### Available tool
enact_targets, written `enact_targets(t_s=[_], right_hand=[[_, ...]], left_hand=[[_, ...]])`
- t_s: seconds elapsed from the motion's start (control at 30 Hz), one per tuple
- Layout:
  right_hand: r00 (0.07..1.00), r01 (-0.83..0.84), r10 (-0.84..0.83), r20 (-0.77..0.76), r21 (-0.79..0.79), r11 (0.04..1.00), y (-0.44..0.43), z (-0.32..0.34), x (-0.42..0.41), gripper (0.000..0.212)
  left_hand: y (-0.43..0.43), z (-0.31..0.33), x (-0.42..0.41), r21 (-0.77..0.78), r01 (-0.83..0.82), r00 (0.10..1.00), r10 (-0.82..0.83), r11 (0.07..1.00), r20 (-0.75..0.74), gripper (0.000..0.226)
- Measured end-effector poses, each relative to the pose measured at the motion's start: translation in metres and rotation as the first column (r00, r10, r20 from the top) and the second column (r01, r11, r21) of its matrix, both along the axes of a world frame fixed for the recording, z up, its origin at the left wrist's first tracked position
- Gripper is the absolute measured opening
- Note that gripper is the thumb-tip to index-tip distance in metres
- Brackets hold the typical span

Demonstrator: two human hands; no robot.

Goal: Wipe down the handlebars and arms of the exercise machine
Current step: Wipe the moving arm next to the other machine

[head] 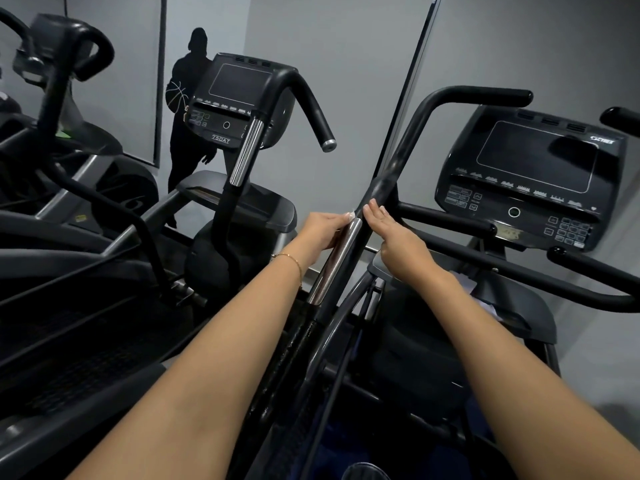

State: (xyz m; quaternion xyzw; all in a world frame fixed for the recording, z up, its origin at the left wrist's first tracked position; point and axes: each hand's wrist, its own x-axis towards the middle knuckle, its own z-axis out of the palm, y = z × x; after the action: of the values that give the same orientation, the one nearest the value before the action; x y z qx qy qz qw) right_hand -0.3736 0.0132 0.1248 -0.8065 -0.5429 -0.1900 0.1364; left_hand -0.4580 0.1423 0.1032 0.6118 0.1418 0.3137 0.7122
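Note:
A black moving arm [391,168] of the exercise machine rises from the bottom centre and bends right into a handlebar [485,93]. A chrome grip sleeve [337,258] sits on the arm. My left hand [320,230] grips the top of the chrome sleeve from the left, and a small bit of white wipe [351,214] shows at its fingertips. From the right, my right hand [398,237] lies against the arm with straight fingers, just above the sleeve.
The machine's console [530,174] stands at the right with fixed black bars [450,220] below it. A second identical machine [242,98] stands at centre left, another at the far left. A mirror [114,64] and a basketball-player silhouette [190,98] cover the grey wall.

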Motion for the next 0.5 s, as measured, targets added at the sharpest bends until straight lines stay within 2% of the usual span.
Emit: enact_targets(t_s=[0.2,0.4,0.5], right_hand=[[1.0,0.012,-0.012,-0.008,0.015,1.0,0.0,-0.002,-0.003,0.081],[0.997,0.077,-0.077,0.015,-0.052,0.996,-0.005,0.003,-0.011,0.078],[0.994,0.109,-0.105,0.045,-0.121,0.987,-0.004,0.006,-0.015,0.077]], left_hand=[[0.002,-0.018,-0.014,0.008,0.008,0.999,-0.008,1.0,-0.047,0.017],[-0.013,-0.019,-0.013,0.172,-0.232,0.971,0.239,0.957,-0.017,0.026],[-0.012,-0.034,-0.031,0.267,-0.253,0.952,0.289,0.93,-0.104,0.021]])
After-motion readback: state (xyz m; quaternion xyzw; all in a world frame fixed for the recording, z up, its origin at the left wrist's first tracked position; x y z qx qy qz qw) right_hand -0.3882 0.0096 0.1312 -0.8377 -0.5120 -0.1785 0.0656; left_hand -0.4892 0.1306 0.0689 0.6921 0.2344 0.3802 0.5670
